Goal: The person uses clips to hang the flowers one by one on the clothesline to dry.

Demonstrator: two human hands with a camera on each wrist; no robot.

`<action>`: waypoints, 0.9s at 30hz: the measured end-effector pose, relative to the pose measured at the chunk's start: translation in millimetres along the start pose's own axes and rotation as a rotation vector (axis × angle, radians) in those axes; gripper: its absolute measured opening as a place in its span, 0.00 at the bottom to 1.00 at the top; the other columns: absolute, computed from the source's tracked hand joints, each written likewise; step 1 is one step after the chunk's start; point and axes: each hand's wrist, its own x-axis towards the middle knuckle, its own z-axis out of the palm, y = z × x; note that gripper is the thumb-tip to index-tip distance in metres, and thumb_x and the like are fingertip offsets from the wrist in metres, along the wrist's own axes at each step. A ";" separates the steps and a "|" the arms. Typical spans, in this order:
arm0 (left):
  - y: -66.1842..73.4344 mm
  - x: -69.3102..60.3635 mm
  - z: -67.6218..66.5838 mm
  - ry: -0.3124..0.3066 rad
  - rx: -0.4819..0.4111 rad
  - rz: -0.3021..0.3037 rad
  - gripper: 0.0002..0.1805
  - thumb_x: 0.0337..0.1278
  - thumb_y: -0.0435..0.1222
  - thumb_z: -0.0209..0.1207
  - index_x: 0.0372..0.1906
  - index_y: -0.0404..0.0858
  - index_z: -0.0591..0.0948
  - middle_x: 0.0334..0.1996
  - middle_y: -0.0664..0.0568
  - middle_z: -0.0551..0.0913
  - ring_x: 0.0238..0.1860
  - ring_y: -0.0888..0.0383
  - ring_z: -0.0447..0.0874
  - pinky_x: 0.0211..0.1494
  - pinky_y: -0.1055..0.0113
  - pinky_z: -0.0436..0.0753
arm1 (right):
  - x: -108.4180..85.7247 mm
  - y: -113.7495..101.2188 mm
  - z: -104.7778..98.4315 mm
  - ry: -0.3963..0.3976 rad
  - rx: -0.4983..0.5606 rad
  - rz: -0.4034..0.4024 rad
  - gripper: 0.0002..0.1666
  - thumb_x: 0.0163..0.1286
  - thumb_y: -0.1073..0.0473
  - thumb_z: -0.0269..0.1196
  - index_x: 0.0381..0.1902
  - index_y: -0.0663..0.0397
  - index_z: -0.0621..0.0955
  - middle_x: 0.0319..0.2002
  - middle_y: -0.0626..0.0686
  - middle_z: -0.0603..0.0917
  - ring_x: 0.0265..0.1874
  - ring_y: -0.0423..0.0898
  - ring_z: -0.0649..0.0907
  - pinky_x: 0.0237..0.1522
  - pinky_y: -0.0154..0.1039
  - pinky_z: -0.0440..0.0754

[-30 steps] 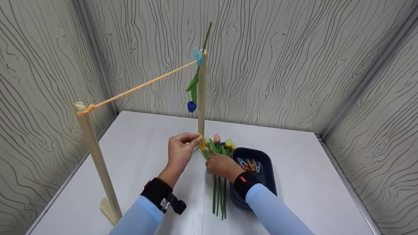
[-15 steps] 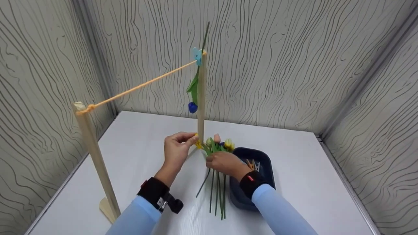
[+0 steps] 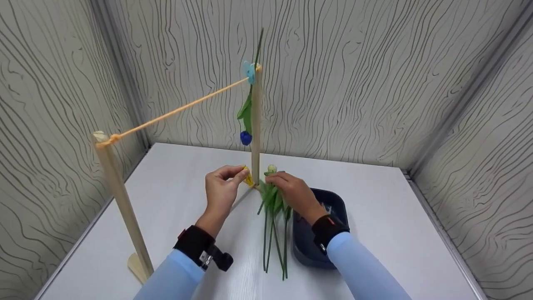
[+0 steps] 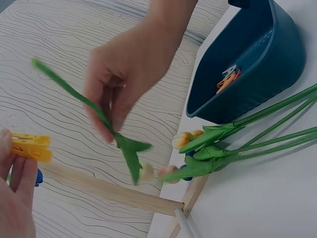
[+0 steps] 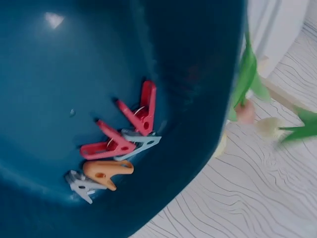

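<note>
My left hand (image 3: 220,189) pinches a yellow clothespin (image 4: 32,147) between thumb and fingers. A pale tulip (image 3: 272,168) is lifted by my right hand (image 3: 297,195), whose fingers pinch its green stem (image 4: 75,93); the bloom points downward in the left wrist view. Several other tulips (image 4: 213,148) lie on the table beneath that hand, their stems toward the person. From the orange cord (image 3: 183,108) a blue tulip (image 3: 246,138) hangs head down, clamped near the far post by a light blue clothespin (image 3: 249,72).
Wooden posts stand at the near left (image 3: 125,200) and far middle (image 3: 255,125), the cord strung between them. Right of the flowers sits a dark blue bin (image 3: 306,254), with red (image 5: 143,111), orange (image 5: 106,171) and grey clothespins inside. Patterned walls enclose the table.
My right hand has risen from the flower bunch with the pale tulip. My left hand has moved slightly left, keeping the yellow clothespin. The tulips on the table have shifted a little.
</note>
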 end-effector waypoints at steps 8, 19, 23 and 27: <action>2.2 -1.5 1.5 0.008 -0.004 0.005 0.06 0.63 0.32 0.76 0.43 0.37 0.95 0.38 0.45 0.94 0.42 0.58 0.86 0.41 0.75 0.86 | 3.9 3.1 -2.8 0.155 0.245 0.241 0.13 0.75 0.74 0.66 0.53 0.60 0.88 0.46 0.59 0.91 0.47 0.50 0.92 0.50 0.44 0.93; 8.6 -3.8 1.8 0.031 0.002 0.048 0.04 0.64 0.31 0.75 0.42 0.37 0.94 0.40 0.44 0.95 0.44 0.57 0.87 0.43 0.78 0.87 | 17.3 -4.3 -9.9 0.297 0.494 0.577 0.14 0.79 0.66 0.67 0.59 0.62 0.84 0.49 0.58 0.95 0.50 0.55 0.94 0.52 0.36 0.92; 15.3 -2.0 2.6 0.041 -0.018 0.059 0.04 0.63 0.30 0.75 0.42 0.36 0.94 0.40 0.44 0.95 0.45 0.59 0.88 0.44 0.78 0.87 | 23.0 -6.1 -13.5 0.343 0.557 0.678 0.10 0.77 0.65 0.69 0.53 0.62 0.85 0.48 0.58 0.95 0.50 0.54 0.94 0.50 0.26 0.89; 24.9 1.1 4.4 0.052 -0.033 0.074 0.05 0.63 0.30 0.75 0.42 0.35 0.94 0.40 0.44 0.95 0.45 0.61 0.88 0.48 0.76 0.90 | 28.9 -7.2 -15.9 0.368 0.583 0.722 0.10 0.76 0.67 0.69 0.53 0.64 0.86 0.48 0.59 0.95 0.50 0.54 0.94 0.50 0.25 0.88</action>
